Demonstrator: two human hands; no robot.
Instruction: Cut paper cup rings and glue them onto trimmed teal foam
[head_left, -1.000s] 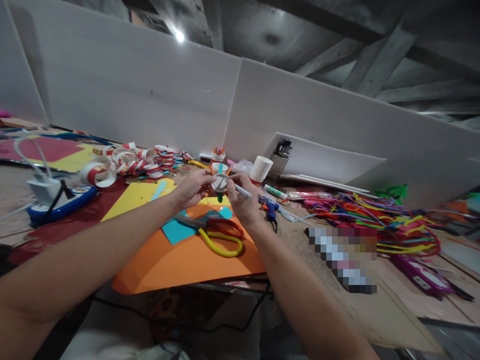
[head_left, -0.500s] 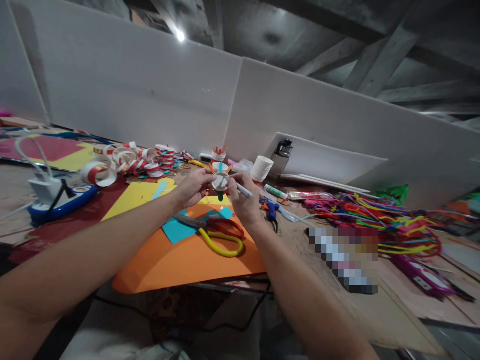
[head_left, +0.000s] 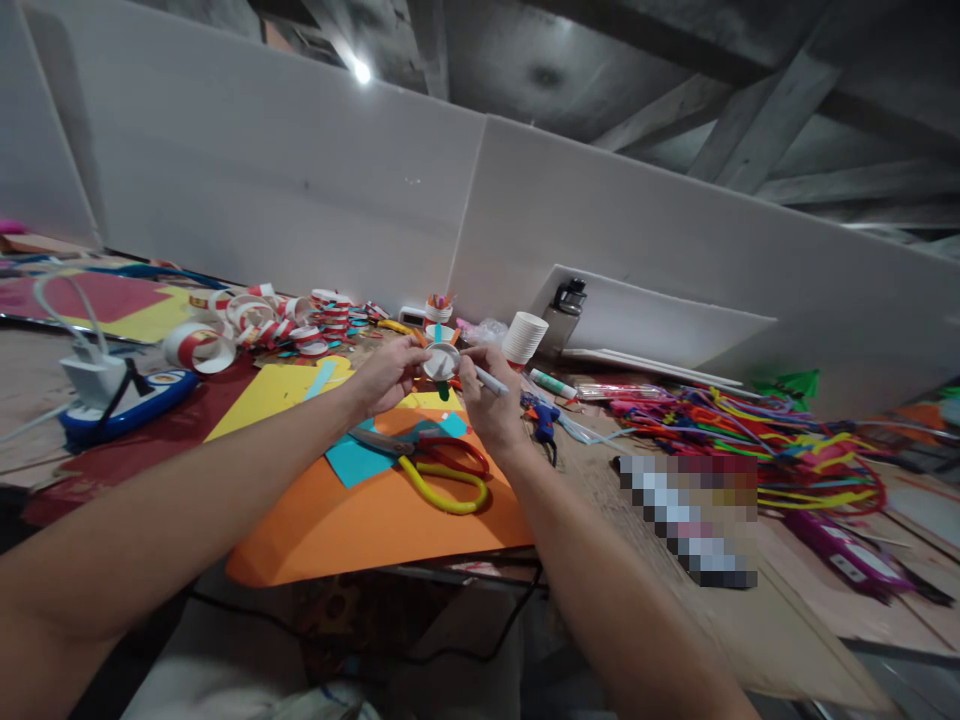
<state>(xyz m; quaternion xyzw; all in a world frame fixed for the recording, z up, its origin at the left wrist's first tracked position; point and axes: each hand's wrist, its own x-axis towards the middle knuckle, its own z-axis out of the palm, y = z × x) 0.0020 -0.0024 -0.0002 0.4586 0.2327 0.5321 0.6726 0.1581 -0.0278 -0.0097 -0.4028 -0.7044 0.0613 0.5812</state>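
Note:
Between my two hands is a small paper cup piece [head_left: 441,364], its round white end facing me, with orange, teal and dark green bits around its edge. My left hand [head_left: 394,374] pinches its left side. A pale marker-like pen [head_left: 489,378] is gripped in my right hand [head_left: 491,405], whose fingertips also reach the cup's right edge. Below the hands, scissors [head_left: 442,484] with red and yellow handles lie on orange paper [head_left: 360,545] and teal paper [head_left: 360,465].
A stack of white cups [head_left: 526,336] stands behind my right hand. Cut cup rings [head_left: 255,318] pile up at left, near a blue power strip [head_left: 161,392]. Right are a blue glue gun [head_left: 543,418], a glue stick [head_left: 552,384] and colourful pipe cleaners [head_left: 750,430].
The cup piece has tilted slightly in my fingers. Both hands stay almost in the same place, and the things on the table have not moved.

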